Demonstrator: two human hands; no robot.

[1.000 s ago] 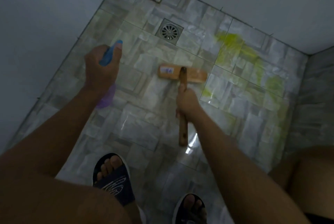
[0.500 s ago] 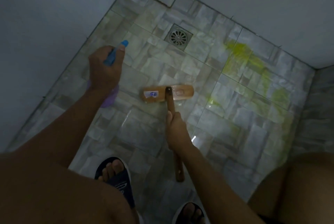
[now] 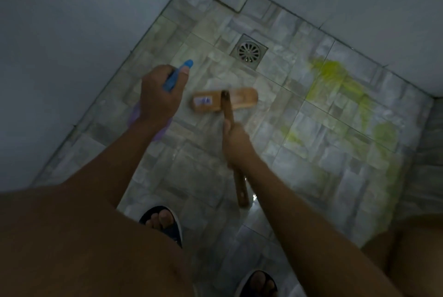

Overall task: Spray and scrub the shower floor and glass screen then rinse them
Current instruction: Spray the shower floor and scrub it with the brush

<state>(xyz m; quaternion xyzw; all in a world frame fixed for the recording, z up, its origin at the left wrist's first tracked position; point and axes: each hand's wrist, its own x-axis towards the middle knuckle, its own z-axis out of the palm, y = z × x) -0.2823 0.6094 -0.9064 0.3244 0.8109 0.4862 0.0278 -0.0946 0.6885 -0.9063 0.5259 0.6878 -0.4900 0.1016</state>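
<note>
- One spray bottle (image 3: 178,74) (blue head, purple body): my left hand (image 3: 158,97) holds it by the neck, fingers curled tight round it, above the left side of the shower floor (image 3: 191,169).
- One wooden scrub brush (image 3: 225,99): my right hand (image 3: 236,141) grips the handle about midway, fingers closed round it. The head lies flat on the tiles, near the single round drain (image 3: 249,51).
- One label (image 3: 203,100) on the brush head, with possibly blue print that is too blurred to read.
- Several yellow-green smears (image 3: 335,76) on the tiles at right.
- Two sandals (image 3: 172,232), one on each foot.
</note>
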